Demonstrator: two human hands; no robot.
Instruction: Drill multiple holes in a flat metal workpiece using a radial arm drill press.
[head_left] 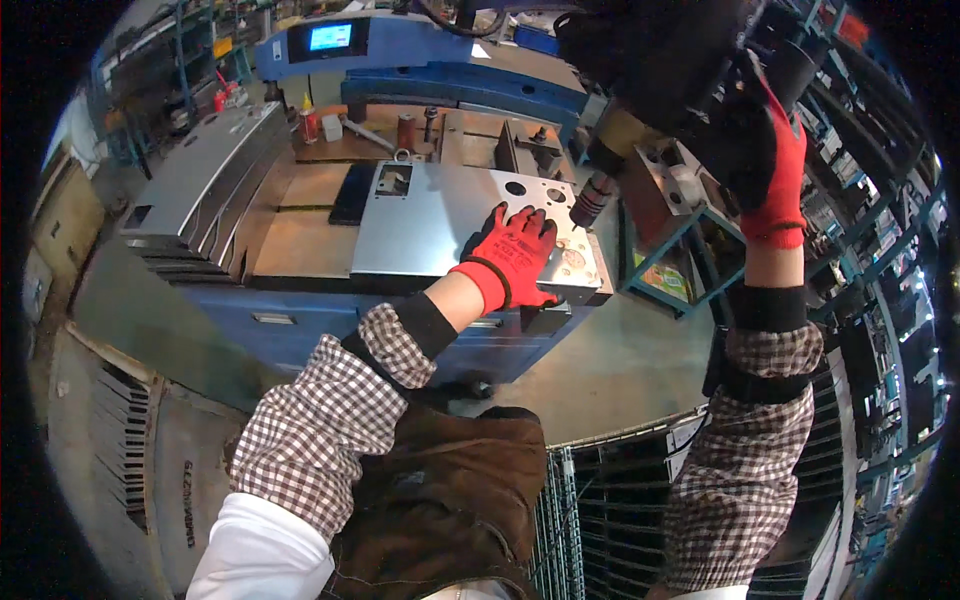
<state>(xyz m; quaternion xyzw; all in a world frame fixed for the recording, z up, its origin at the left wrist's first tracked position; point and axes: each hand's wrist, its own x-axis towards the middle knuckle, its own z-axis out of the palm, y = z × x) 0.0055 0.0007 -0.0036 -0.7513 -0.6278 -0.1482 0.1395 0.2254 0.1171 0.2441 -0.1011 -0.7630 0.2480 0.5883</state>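
Brown apron (450,500) nearest, checked sleeve covers (305,440) on both forearms. Left hand (512,255), red glove, lies palm-down on the flat metal plate (420,230), fingers spread, thumb at the near edge; open, not closed around anything. Plate sits on the blue bench (335,325), near side, with round holes toward its right end. Striped tool tip (592,200) is just right of those holes, tilted. Right hand (783,170), also red-gloved, is raised at the dark machine head (670,65), right side; fingers partly lost in shadow, can't tell if it's gripping. Left of plate: stacked metal panels (215,175). Far side: clamp block (530,150), lit screen (330,37). Right: green-framed stand (690,265).
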